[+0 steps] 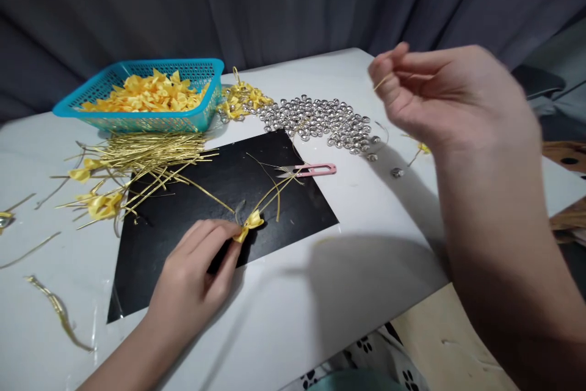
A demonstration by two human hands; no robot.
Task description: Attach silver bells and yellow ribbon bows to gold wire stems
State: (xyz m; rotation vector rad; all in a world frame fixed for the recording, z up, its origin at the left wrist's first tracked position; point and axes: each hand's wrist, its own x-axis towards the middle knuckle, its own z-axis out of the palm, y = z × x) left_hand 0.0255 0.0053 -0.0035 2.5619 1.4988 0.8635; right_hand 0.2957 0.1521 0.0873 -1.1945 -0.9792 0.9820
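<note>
Low over the black mat [151, 275], my left hand [196, 266] pinches a small yellow ribbon bow [251, 224] between thumb and fingertips. Gold cord strands [270, 196] extend from the bow toward pink-handled thread snips [315, 169], which lie across the mat's right edge. My right hand [451, 98] is raised above the right side of the table, its fingers closed on a thin gold strand [383, 81]. Most of that strand is hidden or too fine to follow.
A blue plastic basket [215, 89] of yellow ribbon pieces [151, 92] stands at the back left. Before it lies a pile of gold cords [151, 150]. Several silver bells [320, 119] are spread at the back middle. A twisted gold strip [57, 308] lies front left on the white table [270, 330].
</note>
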